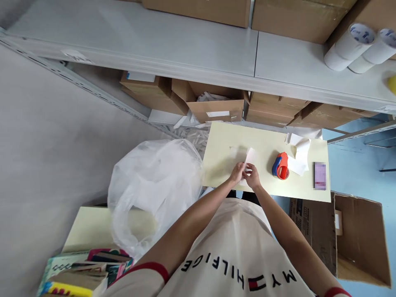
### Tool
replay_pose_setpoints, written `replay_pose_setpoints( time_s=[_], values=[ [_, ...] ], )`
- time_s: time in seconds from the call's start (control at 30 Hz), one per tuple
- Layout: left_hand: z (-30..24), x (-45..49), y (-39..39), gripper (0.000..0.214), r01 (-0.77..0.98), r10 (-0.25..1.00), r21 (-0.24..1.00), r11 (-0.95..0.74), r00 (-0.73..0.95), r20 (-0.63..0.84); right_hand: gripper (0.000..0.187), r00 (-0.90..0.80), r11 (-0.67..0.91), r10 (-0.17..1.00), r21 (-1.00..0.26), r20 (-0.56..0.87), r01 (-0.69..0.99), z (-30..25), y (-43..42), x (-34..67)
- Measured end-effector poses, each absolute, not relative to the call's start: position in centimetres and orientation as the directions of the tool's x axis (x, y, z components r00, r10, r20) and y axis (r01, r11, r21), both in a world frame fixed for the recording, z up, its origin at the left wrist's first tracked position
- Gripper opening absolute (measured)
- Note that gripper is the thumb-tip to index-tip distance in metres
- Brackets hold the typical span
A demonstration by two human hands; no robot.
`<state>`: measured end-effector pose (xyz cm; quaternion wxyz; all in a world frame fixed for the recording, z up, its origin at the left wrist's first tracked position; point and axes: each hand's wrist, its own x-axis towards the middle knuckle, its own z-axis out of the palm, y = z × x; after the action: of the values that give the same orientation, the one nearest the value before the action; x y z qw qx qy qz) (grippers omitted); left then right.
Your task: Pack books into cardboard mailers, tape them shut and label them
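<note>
Over the pale yellow table (222,144), a thin white piece of paper (250,154) stands up from between my hands. My left hand (237,173) is closed on its near left side. On the right side, my right hand (252,176) has its fingers bent in against the same paper. The exact fingertip grip is small and partly hidden. To the right of my hands sits a red and blue tape dispenser (281,166). Farther right lie several loose white paper sheets (297,165) and a purple item (319,176) blurred by pixels.
A large clear plastic bag (154,177) bulges at the table's left. Behind, a grey metal shelf (154,41) holds cardboard boxes and white rolls (349,47). An open cardboard box (360,239) stands on the floor at right. White scraps (198,138) lie beyond the bag.
</note>
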<state>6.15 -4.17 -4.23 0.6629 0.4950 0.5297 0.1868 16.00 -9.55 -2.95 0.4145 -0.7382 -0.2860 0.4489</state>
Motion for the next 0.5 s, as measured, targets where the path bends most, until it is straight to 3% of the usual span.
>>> replay_pose_setpoints(
  time_s=[0.2,0.37,0.5],
  values=[
    [-4.5,3.6,-3.5,0.05,0.406,0.781,0.815,0.414,0.301,-0.546,0.057,0.517,-0.603,0.712,-0.791,-0.475,0.103,-4.7,-10.9,16.7],
    [-4.6,3.2,-3.6,0.042,0.467,0.772,0.806,0.363,0.335,-0.541,0.065,0.526,-0.608,0.666,-0.793,-0.528,-0.027,-5.6,-11.8,17.0],
    [-4.5,3.2,-3.9,0.051,0.452,0.756,0.81,0.373,0.359,-0.548,0.067,0.524,-0.568,0.648,-0.809,-0.554,-0.154,-5.2,-11.8,17.0]
  ],
)
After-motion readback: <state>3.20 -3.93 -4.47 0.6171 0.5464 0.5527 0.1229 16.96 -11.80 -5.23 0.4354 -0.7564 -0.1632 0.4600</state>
